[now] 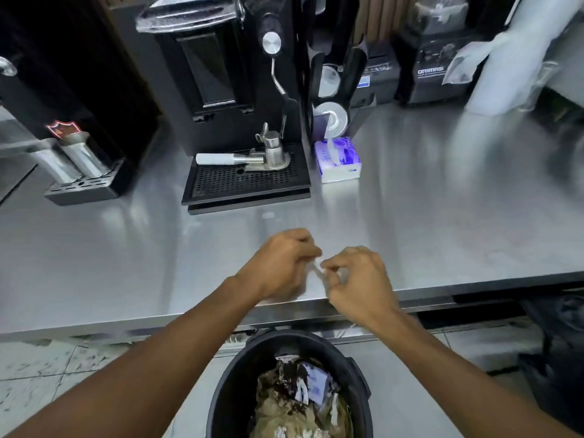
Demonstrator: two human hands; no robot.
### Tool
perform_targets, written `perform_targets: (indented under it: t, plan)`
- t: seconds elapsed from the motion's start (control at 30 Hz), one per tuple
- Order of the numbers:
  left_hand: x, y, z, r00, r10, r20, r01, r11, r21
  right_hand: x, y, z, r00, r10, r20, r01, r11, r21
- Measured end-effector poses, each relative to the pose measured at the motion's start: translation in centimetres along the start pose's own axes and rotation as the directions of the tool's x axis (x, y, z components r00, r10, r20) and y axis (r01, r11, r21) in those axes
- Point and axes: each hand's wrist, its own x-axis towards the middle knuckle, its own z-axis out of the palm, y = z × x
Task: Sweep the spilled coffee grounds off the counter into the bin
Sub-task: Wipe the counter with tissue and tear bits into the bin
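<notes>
My left hand [282,265] and my right hand [357,278] meet over the front edge of the steel counter [442,216], fingers curled. A small pale, blurred piece like a tissue [317,269] is pinched between the fingertips of both hands. A black bin [354,371] stands on the floor directly below the counter edge, holding crumpled paper and brown waste. I cannot make out any coffee grounds on the counter.
A black coffee machine with a drip tray [246,184] and a portafilter [243,159] stands behind my hands. A purple tissue pack [338,159] sits to its right. A second machine [85,172] is at left; dark appliances and plastic bags at back right.
</notes>
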Motion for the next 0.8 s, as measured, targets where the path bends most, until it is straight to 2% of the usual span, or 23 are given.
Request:
perform_targets:
  t: [0.03, 0.1, 0.17, 0.23, 0.33, 0.43, 0.53, 0.63, 0.8]
  plan:
    - [2.4, 0.6, 1.0, 0.998, 0.048, -0.030, -0.047, 0.999, 0.007, 0.1, 1.1, -1.1, 0.990, 0.081, -0.113, -0.083, 0.996, -0.012]
    - [6.6, 2.5, 3.8, 0.991, 0.132, -0.031, -0.132, 0.991, 0.012, -0.3, 3.6, -3.3, 0.926, 0.239, -0.292, -0.245, 0.969, 0.018]
    - [9.7, 5.1, 6.5, 0.979, 0.203, 0.019, -0.204, 0.979, 0.021, -1.5, 6.2, -5.0, 0.855, 0.336, -0.394, -0.353, 0.935, 0.033]
    - [11.5, 7.0, 8.1, 0.963, 0.256, 0.087, -0.259, 0.966, 0.025, -2.7, 8.3, -5.7, 0.842, 0.348, -0.412, -0.390, 0.921, -0.019]
    - [12.3, 7.1, 9.1, 0.947, 0.278, 0.161, -0.282, 0.959, 0.006, -3.4, 9.8, -5.6, 0.864, 0.356, -0.356, -0.407, 0.910, -0.076]
    - [10.6, 4.6, 8.7, 0.962, 0.236, 0.137, -0.234, 0.972, -0.026, -3.1, 8.4, -3.7, 0.893, 0.303, -0.334, -0.361, 0.924, -0.127]
    - [7.3, 1.8, 6.8, 0.981, 0.159, 0.116, -0.157, 0.987, -0.020, -2.7, 5.5, -0.4, 0.943, 0.175, -0.283, -0.234, 0.954, -0.188]
    - [3.2, -0.8, 4.3, 0.993, 0.087, 0.081, -0.087, 0.996, 0.002, -2.1, 2.3, 2.7, 0.970, 0.067, -0.235, -0.114, 0.974, -0.195]
    - [-3.6, -5.4, 0.7, 0.999, -0.032, -0.003, 0.032, 0.999, 0.026, -0.8, -3.0, 7.3, 0.992, -0.010, -0.126, -0.010, 0.988, -0.157]
